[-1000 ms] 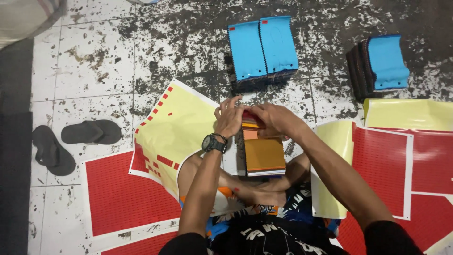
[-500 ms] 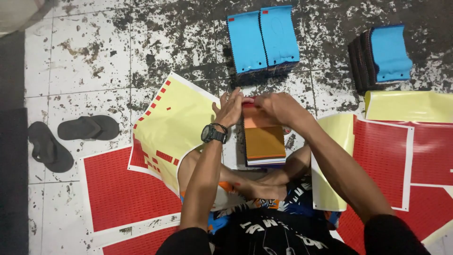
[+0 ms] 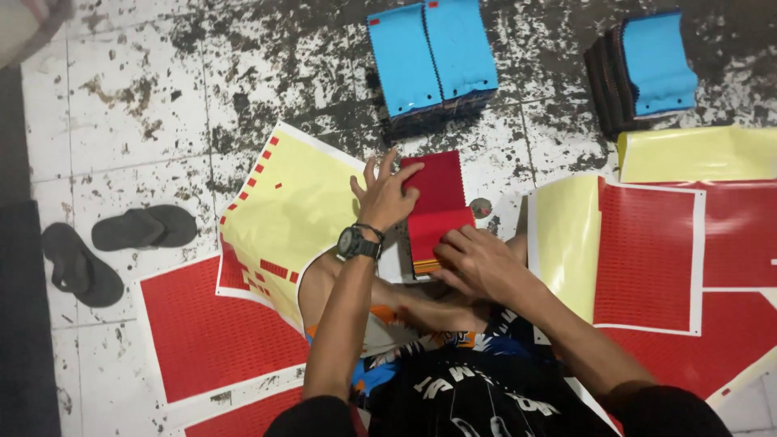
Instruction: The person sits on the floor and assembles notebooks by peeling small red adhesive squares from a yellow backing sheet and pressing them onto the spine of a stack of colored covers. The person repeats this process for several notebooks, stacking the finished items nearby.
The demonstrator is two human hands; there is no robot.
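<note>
The stained white tiled floor (image 3: pixel 129 73) carried it all. Two stacks of blue swatch cards (image 3: pixel 430 57) lay at the top, a third dark stack with a blue top card (image 3: pixel 643 69) lay well to their right. A pair of black flip-flops (image 3: pixel 113 247) sat at the left. Big red sticker sheets (image 3: pixel 202 336) and peeled yellow backing paper (image 3: pixel 287 214) were spread near the middle, more red sheets (image 3: pixel 688 259) at the right.

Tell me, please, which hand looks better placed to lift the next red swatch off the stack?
Probably the left hand: its spread fingers already lie on the upper part of the red swatch stack, by the raised top piece. The right hand rests on the stack's lower edge, seemingly pinning it down.
</note>
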